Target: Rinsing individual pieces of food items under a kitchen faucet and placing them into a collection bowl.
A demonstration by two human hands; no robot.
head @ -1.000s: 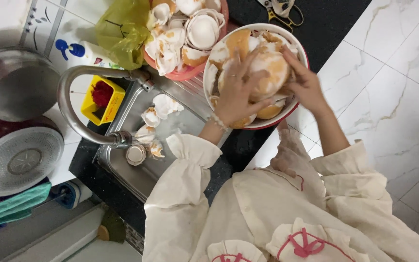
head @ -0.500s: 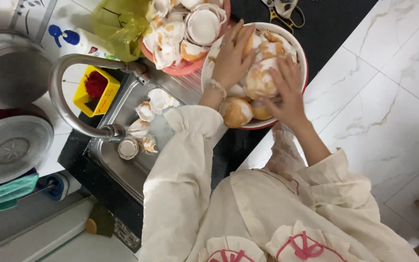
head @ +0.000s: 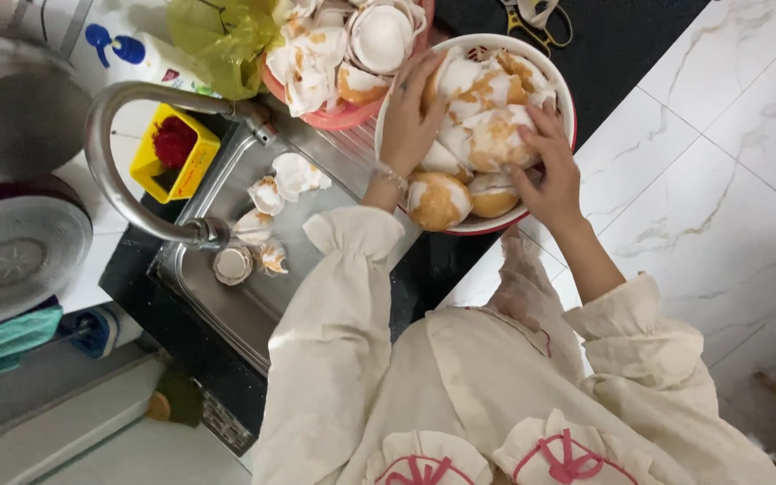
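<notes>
Both the left hand [head: 410,112] and right hand [head: 550,171] lie open on peeled brown-white coconut pieces [head: 487,135] heaped in the round red-rimmed white bowl [head: 569,108], where careless pressing could spill pieces over its rim.

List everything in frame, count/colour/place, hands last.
peeled coconut pieces: many, white and brown, heaped in the bowl
bowl: one, white with red rim, counter edge
coconut shell scraps: several, white and tan, in the sink
sink: one, steel, centre left
tap: one, steel, arched over the sink
pink basin: one, full of scraps, top centre
yellow holder: one, beside the tap
green bag: one, top
scissors: one, top right
left hand: on the pieces
right hand: on the pieces
</notes>
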